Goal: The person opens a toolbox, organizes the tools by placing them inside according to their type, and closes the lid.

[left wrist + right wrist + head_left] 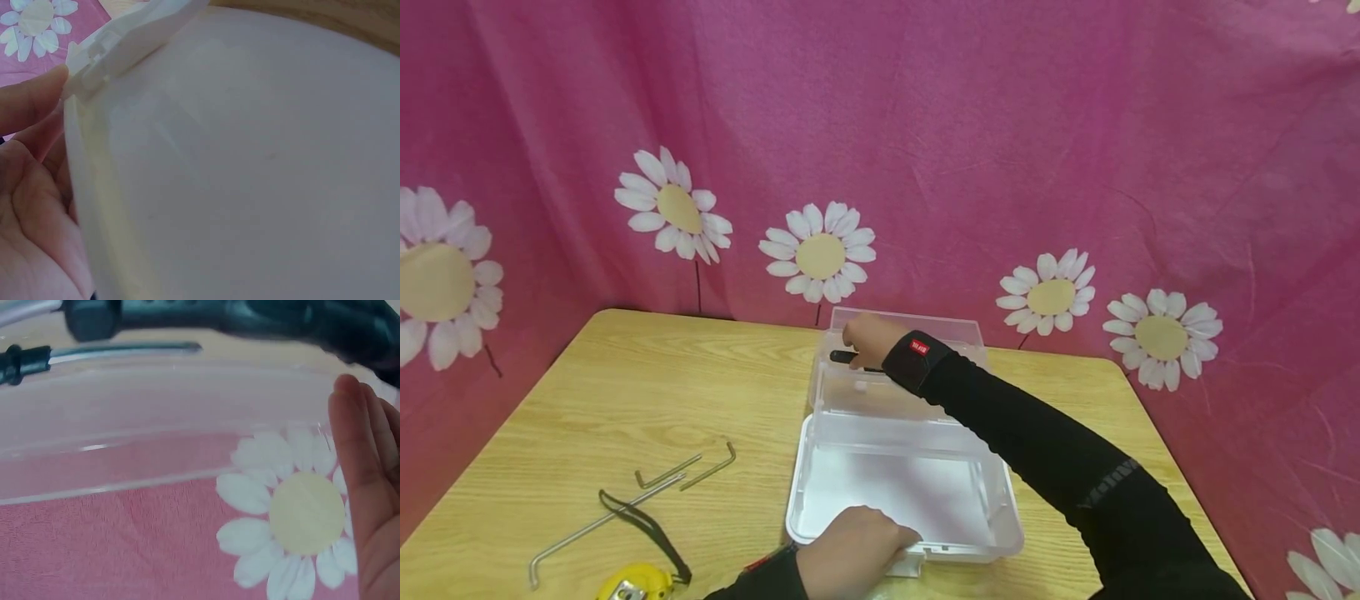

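Observation:
A plastic box [917,492] with a white base stands on the table, its translucent lid [917,323] raised at the back. At the box's front edge my left hand [853,546] holds the rim, thumb by the latch [100,56] and the other fingers on the outer side. Out over the lid, my right hand [872,337] pinches a black-handled tool [841,357], a finger lying across the handle. The right wrist view shows the long dark handle along the top, fingertips right at it. Below it is a screwdriver [125,350] with a thin metal shaft.
Several hex keys [598,525] lie on the table to the left, with a yellow tape measure [638,582] and its black strap [647,525] near the front edge. A pink flowered curtain [925,167] hangs right behind the wooden table [715,367].

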Action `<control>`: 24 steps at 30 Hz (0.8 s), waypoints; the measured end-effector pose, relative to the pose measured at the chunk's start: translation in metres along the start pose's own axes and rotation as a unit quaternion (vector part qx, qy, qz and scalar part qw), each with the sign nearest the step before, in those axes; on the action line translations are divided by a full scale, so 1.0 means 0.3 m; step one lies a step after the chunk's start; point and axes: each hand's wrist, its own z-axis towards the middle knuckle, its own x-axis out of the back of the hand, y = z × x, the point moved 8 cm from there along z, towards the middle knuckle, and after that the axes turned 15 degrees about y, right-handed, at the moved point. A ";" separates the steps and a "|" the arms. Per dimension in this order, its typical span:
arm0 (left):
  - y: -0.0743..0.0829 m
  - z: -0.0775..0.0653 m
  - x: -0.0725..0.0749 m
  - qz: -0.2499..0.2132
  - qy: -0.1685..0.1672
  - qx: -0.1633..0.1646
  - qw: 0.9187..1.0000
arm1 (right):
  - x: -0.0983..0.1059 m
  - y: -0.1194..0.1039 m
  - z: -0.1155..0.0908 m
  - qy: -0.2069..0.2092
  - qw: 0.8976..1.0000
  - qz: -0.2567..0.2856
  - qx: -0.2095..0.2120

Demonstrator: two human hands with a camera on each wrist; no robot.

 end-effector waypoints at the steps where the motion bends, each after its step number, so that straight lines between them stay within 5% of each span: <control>1: 0.002 0.001 0.001 -0.001 0.003 -0.002 1.000 | 0.011 0.006 -0.003 0.006 1.000 0.005 0.000; 6: 0.007 0.002 0.003 -0.003 0.013 -0.008 1.000 | 0.098 0.044 -0.037 0.048 0.998 0.039 -0.018; 14: -0.001 -0.001 -0.008 -0.026 -0.018 0.017 0.999 | 0.224 0.157 -0.164 0.088 0.990 0.084 -0.067; 19: 0.002 -0.001 -0.003 -0.033 -0.010 0.013 0.999 | 0.253 0.246 -0.313 0.125 0.986 0.086 -0.068; 24: 0.006 0.000 0.003 -0.044 0.000 0.002 0.999 | 0.210 0.353 -0.512 0.135 0.982 0.075 -0.107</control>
